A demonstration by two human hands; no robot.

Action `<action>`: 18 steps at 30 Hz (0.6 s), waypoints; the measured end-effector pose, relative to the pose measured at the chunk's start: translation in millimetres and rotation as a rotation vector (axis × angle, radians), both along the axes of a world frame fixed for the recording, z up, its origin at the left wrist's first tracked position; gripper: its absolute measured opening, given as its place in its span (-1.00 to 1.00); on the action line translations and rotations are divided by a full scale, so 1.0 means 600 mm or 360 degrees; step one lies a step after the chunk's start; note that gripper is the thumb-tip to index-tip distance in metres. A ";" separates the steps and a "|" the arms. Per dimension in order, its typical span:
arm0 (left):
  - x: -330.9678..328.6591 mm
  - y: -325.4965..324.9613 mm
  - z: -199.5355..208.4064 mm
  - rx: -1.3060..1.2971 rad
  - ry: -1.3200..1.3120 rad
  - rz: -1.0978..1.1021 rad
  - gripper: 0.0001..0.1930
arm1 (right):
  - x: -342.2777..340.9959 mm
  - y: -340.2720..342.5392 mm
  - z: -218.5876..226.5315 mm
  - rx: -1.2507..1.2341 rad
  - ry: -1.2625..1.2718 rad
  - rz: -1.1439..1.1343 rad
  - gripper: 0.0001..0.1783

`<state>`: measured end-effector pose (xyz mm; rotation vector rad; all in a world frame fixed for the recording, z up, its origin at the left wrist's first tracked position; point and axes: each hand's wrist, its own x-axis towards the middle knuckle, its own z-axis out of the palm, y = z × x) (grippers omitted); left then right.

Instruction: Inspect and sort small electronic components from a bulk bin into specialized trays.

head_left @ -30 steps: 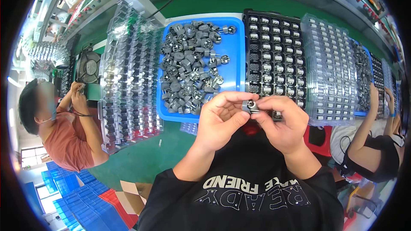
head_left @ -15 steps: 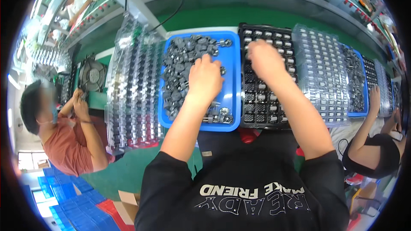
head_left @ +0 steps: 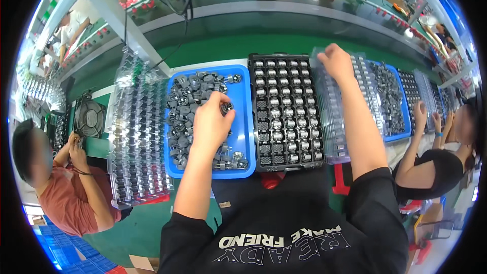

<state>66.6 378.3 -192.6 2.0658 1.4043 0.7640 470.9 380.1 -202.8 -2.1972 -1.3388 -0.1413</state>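
The left hand (head_left: 209,124) pinches a grey part (head_left: 227,107) over the blue tray (head_left: 248,122); the right hand (head_left: 336,64) (I can't tell its grip) is at the clear trays (head_left: 329,109). Picking seems underway; next calls for lifting clear.

Glossy blue plastic tray (head_left: 240,122), matt grey parts (head_left: 183,109)

1. Bin (head_left: 241,124): before the person, parts (head_left: 185,91) in it, mostly heaped toward its left side.
2. Tray (head_left: 291,166): just right of the bin, cylinders (head_left: 276,113) in its slots.
3. Right stack (head_left: 332,109): just right of the tray; second bin (head_left: 406,119) beyond it, farther right.
4. Left stack (head_left: 139,139): just left of the bin; fan (head_left: 90,116) farther left.
5. Left hand (head_left: 212,119): over the bin.
6. Right hand (head_left: 336,63): at the right stack's far end.
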 end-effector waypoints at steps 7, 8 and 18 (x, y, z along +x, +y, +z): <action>-0.039 -0.031 -0.022 -0.0101 -0.0300 0.0104 -0.78 | 0.022 0.004 -0.012 -0.0117 0.0214 0.0004 -0.69; -0.041 -0.043 -0.013 -0.0118 -0.0417 0.0134 -0.79 | 0.018 0.000 -0.015 -0.0113 0.0246 0.0014 -0.72; -0.061 -0.097 0.011 -0.1251 -0.2200 -0.0029 -0.40 | 0.057 -0.005 -0.021 -0.0055 0.0305 0.0501 -0.81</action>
